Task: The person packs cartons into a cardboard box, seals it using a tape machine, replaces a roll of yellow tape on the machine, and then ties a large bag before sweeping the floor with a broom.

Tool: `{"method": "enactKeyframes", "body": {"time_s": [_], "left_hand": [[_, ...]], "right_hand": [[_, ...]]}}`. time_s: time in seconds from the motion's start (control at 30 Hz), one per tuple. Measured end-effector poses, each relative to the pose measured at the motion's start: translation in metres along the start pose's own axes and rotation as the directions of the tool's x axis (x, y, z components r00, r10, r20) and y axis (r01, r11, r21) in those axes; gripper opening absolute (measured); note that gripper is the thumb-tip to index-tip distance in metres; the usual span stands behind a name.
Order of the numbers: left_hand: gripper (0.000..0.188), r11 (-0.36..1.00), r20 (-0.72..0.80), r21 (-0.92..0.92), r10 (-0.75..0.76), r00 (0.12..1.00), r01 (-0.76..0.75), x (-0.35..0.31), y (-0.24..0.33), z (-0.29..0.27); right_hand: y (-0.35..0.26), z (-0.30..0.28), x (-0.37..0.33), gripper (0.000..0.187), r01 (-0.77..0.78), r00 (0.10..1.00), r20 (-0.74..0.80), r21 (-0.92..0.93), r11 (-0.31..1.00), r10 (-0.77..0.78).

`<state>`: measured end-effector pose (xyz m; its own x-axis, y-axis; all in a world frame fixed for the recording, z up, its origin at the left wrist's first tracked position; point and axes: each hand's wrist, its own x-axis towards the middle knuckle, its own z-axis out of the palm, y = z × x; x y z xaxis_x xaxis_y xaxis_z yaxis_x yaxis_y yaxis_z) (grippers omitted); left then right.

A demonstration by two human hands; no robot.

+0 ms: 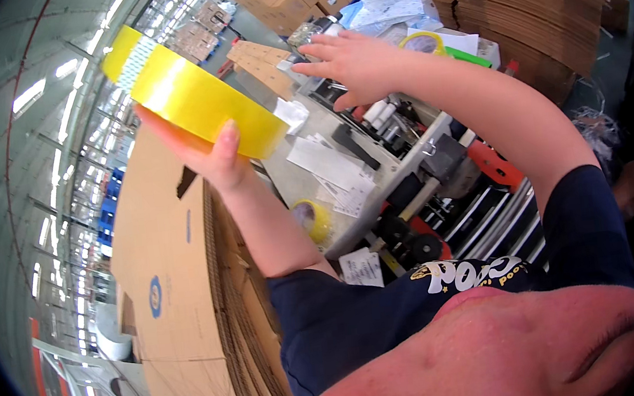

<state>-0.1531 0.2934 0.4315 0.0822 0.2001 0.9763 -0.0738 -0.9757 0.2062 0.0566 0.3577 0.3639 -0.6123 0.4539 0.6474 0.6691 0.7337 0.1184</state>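
My left hand [221,162] is raised at the left and grips a large roll of shiny yellow packing tape [192,95]. The thumb presses on its near side, while the other fingers reach along the lower left edge and are partly hidden. Empty and with fingers spread, my right hand [360,64] hovers above a machine [391,127] with rollers and metal parts. Whether its fingertips touch anything there cannot be told. Below and between my arms, a second yellow tape roll [318,220] lies at the near edge of the grey worktop [283,172].
Paper sheets [337,168] lie on the worktop. Flat brown cartons [166,278] are stacked at the left, more cardboard [522,6] at the far right. Another yellow tape roll [424,42] rests beside a plastic bag [393,8]. A person's hand [629,188] shows at the right edge.
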Motion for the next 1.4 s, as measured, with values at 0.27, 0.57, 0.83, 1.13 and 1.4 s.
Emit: {"method": "enactKeyframes", "body": {"time_s": [0.27, 0.57, 0.83, 1.13, 1.4], "left_hand": [[0.086, 0.849, 0.071, -0.370, -0.378, 0.923, 0.376, -0.016, -0.116, 0.009], [0.081, 0.772, 0.336, -0.215, -0.517, 0.787, 0.598, -0.014, -0.152, 0.020], [0.058, 0.859, 0.039, -0.028, -0.510, 0.859, 0.511, -0.028, -0.183, 0.013], [0.037, 0.618, -0.089, -0.463, -0.746, 0.660, 0.635, -0.022, -0.185, 0.027], [0.061, 0.656, -0.257, 0.545, -0.462, 0.849, 0.522, -0.016, -0.181, 0.072]], "right_hand": [[0.039, 0.059, 0.034, 0.040, -0.053, 0.980, -0.196, -0.097, 0.994, 0.033], [0.029, 0.047, 0.005, 0.007, -0.028, 0.951, -0.310, -0.069, 0.997, 0.005], [-0.009, 0.033, -0.066, 0.012, -0.047, 0.897, -0.441, -0.041, 0.998, 0.025], [-0.013, 0.027, -0.070, 0.013, -0.077, 0.900, -0.434, -0.040, 0.996, 0.052], [-0.021, 0.031, -0.072, 0.015, -0.125, 0.882, -0.464, -0.072, 0.990, 0.077]]}}
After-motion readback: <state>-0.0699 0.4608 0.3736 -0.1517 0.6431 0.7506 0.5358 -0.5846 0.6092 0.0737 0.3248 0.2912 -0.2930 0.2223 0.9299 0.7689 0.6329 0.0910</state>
